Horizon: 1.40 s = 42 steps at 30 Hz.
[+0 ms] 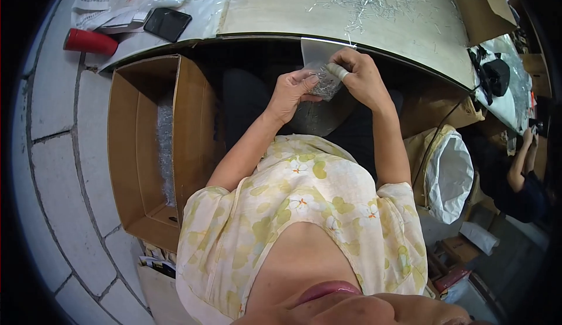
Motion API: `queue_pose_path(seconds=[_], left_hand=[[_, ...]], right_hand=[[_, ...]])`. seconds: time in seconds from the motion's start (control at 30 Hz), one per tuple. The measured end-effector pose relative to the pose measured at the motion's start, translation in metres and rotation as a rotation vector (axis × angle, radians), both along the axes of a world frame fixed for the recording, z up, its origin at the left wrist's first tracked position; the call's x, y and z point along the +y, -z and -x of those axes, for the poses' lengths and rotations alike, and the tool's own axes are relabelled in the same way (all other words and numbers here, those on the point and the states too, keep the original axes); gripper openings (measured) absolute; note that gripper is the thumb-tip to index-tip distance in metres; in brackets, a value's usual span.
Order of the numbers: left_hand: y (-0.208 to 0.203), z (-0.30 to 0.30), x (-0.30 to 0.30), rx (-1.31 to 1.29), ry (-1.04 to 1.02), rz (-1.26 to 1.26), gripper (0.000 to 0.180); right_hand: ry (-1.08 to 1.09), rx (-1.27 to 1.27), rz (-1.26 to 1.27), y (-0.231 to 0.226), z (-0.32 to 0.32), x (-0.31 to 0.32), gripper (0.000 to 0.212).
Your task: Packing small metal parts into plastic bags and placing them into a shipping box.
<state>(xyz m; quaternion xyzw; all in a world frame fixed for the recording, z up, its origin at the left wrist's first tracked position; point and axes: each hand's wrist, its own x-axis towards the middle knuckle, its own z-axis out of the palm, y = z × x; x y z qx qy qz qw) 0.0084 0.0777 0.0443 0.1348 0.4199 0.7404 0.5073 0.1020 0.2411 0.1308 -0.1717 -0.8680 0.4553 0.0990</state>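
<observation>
A small clear plastic bag [312, 53] with many thin metal pins in its lower part is between my two hands, just in front of the table edge. My left hand [291, 93] grips the bag's left side low down, thumb against the pins. At the bag's right side, my right hand [364, 79] is closed with its fingertips pinched together near the bag's upper right; a pale wrap covers its thumb. What lies inside that pinch is too small to tell. Beyond the hands, a loose spread of metal pins [366, 0] lies on the pale table [263, 18].
An open cardboard box [193, 126] with small clear packets stands at my left. On the table's left are a black phone [167, 24] and a red cylinder [91, 42]. A white-lined sack [449, 173] stands at my right; another person [518, 179] works farther right.
</observation>
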Motion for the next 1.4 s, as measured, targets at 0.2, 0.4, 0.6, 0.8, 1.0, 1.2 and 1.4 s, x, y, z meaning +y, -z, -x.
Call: queue_pose_path(seconds=[0.2,0.4,0.6,0.8,1.0,1.2,1.4], left_hand=[[-0.002,-0.005,0.002,0.052,0.026,-0.008,0.034],[0.005,-0.011,0.003,0.022,0.065,-0.081,0.031],[-0.008,0.0,0.0,-0.081,0.001,-0.022,0.032],[-0.006,-0.001,0.013,-0.038,0.065,-0.017,0.038],[-0.016,0.006,0.012,-0.057,0.235,-0.158,0.071],[0.006,0.001,0.006,0.003,0.222,-0.078,0.054],[0.007,-0.009,0.017,-0.024,0.262,-0.004,0.044]], right_hand=[[-0.099,0.019,-0.014,-0.008,-0.004,0.007,0.012],[-0.238,-0.096,0.022,0.007,0.016,-0.004,0.019],[-0.044,0.111,0.43,0.01,-0.002,0.006,0.028],[0.084,0.051,0.097,0.022,-0.014,-0.001,0.02],[0.059,0.526,0.429,-0.026,-0.044,0.064,0.014],[0.622,0.226,-0.432,0.014,-0.087,0.188,0.022],[0.822,0.141,-0.49,0.028,-0.134,0.245,0.014]])
